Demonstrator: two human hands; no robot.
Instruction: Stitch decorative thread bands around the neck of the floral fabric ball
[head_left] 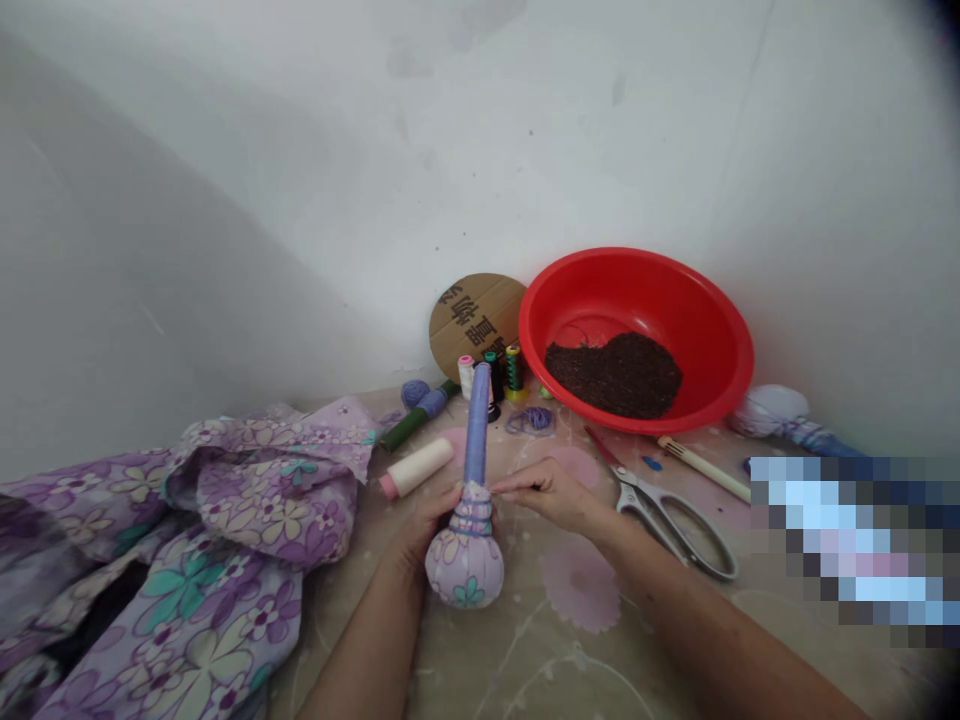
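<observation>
A stick with a round cloth head is upright in front of me, head down. Its lilac floral cloth is bound at the neck with bands of blue-purple thread, and the straight handle is wrapped in purple. My left hand is closed around the neck from behind, its fingers partly hidden by the head. On the other side, my right hand has its fingertips pinched together at the neck; whatever they hold is too small to make out. A loose tangle of purple yarn lies beyond the handle.
Floral fabric is heaped at left. A red basin with dark brown grainy filling stands back right. Scissors lie by my right forearm, near a cream stick. Thread spools, a white roll and a cardboard disc sit behind.
</observation>
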